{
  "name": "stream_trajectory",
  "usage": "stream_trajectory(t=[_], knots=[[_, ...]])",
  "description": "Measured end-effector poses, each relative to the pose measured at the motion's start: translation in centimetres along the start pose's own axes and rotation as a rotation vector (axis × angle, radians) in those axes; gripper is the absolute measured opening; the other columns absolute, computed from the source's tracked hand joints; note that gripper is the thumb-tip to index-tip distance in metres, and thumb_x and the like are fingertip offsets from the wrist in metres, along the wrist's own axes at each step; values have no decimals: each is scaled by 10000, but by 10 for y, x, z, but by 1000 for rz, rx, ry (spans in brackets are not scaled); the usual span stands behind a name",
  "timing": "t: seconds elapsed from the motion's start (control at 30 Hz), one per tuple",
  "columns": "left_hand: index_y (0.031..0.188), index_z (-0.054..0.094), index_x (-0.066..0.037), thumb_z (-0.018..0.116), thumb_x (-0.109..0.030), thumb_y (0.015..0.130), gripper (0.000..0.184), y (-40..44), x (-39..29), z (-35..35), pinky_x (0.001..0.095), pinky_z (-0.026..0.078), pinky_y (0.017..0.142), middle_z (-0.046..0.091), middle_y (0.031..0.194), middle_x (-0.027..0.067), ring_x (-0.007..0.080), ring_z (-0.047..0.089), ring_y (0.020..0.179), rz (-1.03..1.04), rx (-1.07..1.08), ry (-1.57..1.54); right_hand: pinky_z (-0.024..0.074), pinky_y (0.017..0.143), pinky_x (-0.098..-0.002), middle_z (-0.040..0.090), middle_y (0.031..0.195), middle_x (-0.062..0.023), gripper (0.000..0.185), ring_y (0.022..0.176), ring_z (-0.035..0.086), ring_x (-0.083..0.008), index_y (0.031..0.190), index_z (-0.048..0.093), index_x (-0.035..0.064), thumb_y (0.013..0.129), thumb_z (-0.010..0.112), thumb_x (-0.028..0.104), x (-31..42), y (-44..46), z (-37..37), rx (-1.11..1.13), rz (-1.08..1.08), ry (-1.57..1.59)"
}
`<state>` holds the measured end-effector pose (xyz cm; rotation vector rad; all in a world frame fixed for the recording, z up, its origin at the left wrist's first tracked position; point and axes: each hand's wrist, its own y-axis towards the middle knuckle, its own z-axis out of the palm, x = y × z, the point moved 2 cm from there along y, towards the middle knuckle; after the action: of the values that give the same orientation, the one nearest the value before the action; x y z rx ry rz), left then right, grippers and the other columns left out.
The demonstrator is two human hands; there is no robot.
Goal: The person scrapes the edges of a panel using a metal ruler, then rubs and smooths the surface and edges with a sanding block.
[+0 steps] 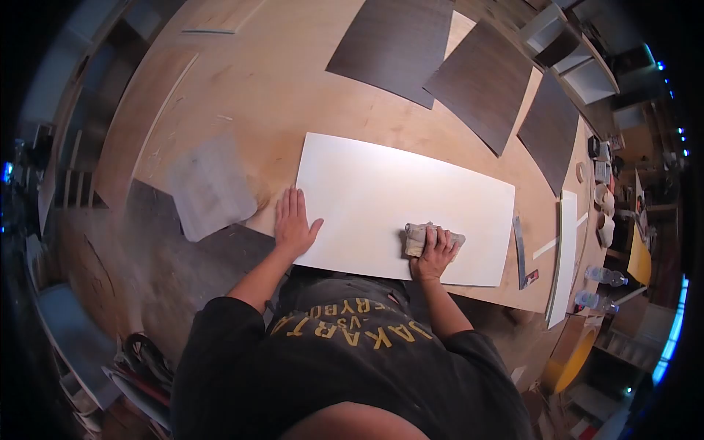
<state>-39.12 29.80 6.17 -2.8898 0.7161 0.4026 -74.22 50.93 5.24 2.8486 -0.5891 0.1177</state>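
Observation:
A white rectangular board (pixel 367 191) lies on the wooden table, close to my body. My left hand (pixel 295 224) is spread flat over the board's left edge, with its thumb on the white surface. Toward the board's lower right, my right hand (pixel 434 254) grips a greyish, crumpled cloth bundle (pixel 419 236) and holds it against the surface. What the cloth may be wrapped around is hidden.
The wooden table (pixel 264 88) carries dark brown sheets (pixel 484 84) at the far right. A translucent plastic sheet (pixel 213 187) sits at left. Along the right are a white strip (pixel 563 257), tape rolls and clear bottles (pixel 606 276).

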Motion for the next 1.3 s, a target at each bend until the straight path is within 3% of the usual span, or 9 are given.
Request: stream_trajectory(t=[0.37,0.47,0.57,0.6,0.73,0.83,1.03,1.2,1.3], knots=[[1641,502,-168,736,-398,987,731,-162,38,22,621,214,1303,236,1773,261,449,229,1640,162,-19,-135,201,1280,-702,469,1577,-135,872,1529,379,-409,1620,488,197,794,765,228,9,17,-16,119,-157,-84],[1614,532,-80,786,-231,980,700,-162,30,1,516,362,1254,420,1701,261,351,449,1559,-306,-28,-560,272,1260,-663,510,1519,-147,856,1475,434,-402,1642,481,194,829,751,193,38,13,-11,208,-381,-91],[1578,551,1,794,-118,985,652,-153,41,64,373,503,1122,658,1507,217,200,653,1332,-443,-19,-1377,408,1178,-588,595,1394,-154,788,1344,544,-393,1639,492,188,887,728,189,122,7,-26,384,-665,-19],[1569,532,53,782,-112,1010,634,-153,41,86,276,558,972,783,1298,130,89,695,1097,-354,-214,-1429,442,1121,-567,620,1347,-148,732,1277,581,-386,1602,526,178,896,716,188,151,6,-27,430,-676,85],[1562,559,17,786,-104,1008,611,-159,37,77,256,555,942,781,1281,55,45,649,1063,-491,-91,-1389,504,974,-532,664,1215,-130,567,1106,645,-368,1467,619,151,907,695,194,227,24,-25,469,-708,44],[1547,583,-1,793,-89,1001,592,-162,37,55,245,551,931,788,1259,38,27,632,1053,-569,66,-1217,520,912,-525,656,1162,-138,511,1060,644,-375,1399,639,137,895,699,197,257,54,-23,391,-717,17],[1526,603,10,798,-72,995,571,-163,34,65,263,552,951,804,1263,115,49,648,1071,-417,-167,-1417,591,808,-538,613,1225,-173,365,1076,635,-407,1259,719,105,949,650,285,301,139,6,478,-490,-39],[1551,575,13,778,-64,1009,583,-163,35,71,272,566,948,794,1294,118,72,666,1075,-369,-207,-1454,621,775,-540,602,1244,-156,417,1138,621,-413,1263,712,96,933,691,350,289,227,77,674,-152,434],[1353,700,80,725,-110,1057,353,-160,28,56,290,572,806,817,1091,111,57,655,949,-547,-159,-1645,620,795,-530,609,1242,-142,411,1149,625,-414,1267,710,103,935,697,344,262,240,136,548,-184,683]])
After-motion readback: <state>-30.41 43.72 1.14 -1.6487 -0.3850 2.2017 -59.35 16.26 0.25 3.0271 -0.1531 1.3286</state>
